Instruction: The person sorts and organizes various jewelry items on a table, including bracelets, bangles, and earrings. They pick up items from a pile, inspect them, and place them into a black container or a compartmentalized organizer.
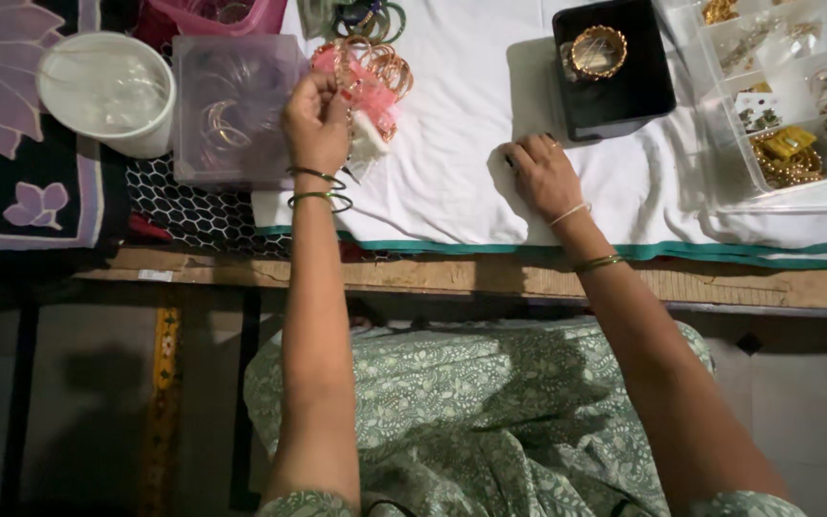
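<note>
Seen from above, a seated person works at a table (452,276) covered with a white cloth (471,124). The left hand (318,120) has its fingers closed around a pink net pouch of gold bangles (368,77), lifted just left of the cloth's middle. The bangles look stiff, light and slippery, likely best gripped through the soft netting. The right hand (540,174) rests flat on the cloth, fingers curled, holding nothing clearly visible. Right of the pouch sits a black tray (624,91); left of it, a clear plastic box (232,110) and a white tub (107,91).
</note>
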